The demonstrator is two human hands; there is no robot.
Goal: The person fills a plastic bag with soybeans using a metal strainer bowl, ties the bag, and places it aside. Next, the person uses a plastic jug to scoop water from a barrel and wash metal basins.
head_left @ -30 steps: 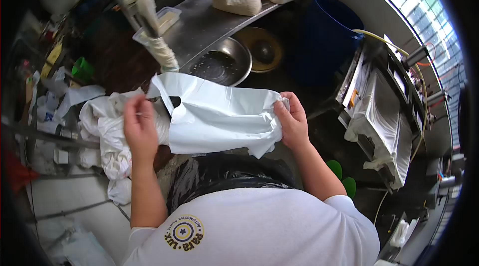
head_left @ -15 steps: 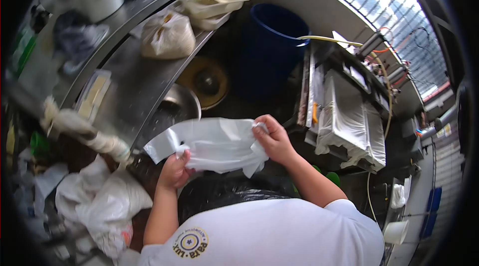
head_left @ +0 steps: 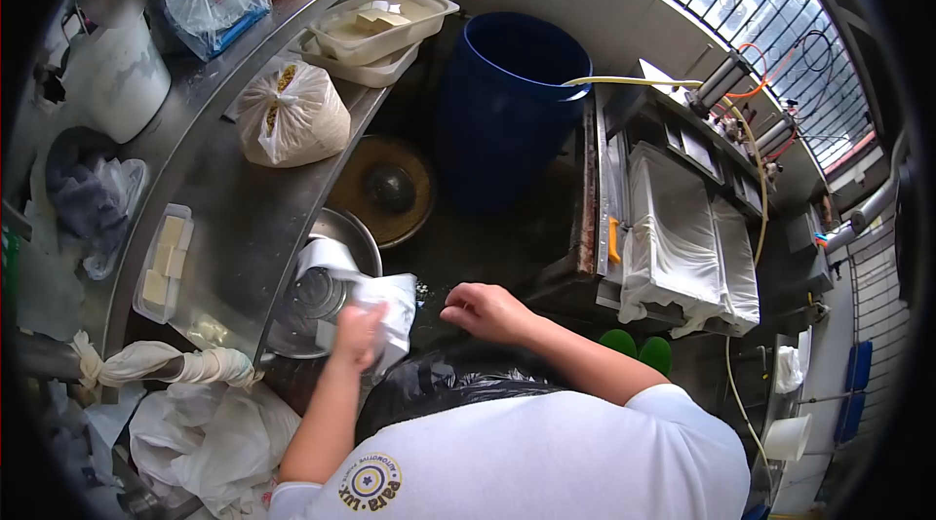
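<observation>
My left hand (head_left: 359, 335), blurred by motion, is closed around a white plastic bag (head_left: 398, 310). The bag is bunched up, and part of it stretches left over a round metal pan (head_left: 369, 245). To the right of the bag is my right hand (head_left: 487, 311), holding nothing, its fingers loosely bent and apart from the bag. A black plastic apron or bag (head_left: 458, 384) covers the area below both hands, in front of the white shirt.
On the metal counter (head_left: 229, 218) sit a tied bag of pale grain-like material (head_left: 292, 120), stacked trays (head_left: 385, 23) and a small container of pale blocks (head_left: 164, 262). A blue barrel (head_left: 507, 111) stands ahead. Cloth-draped boxes (head_left: 673, 237) are at right, white sacks (head_left: 210, 432) at lower left.
The white bag was stretched between both hands; my right hand has let go of it. My left hand now holds it bunched up. The view has shifted slightly.
</observation>
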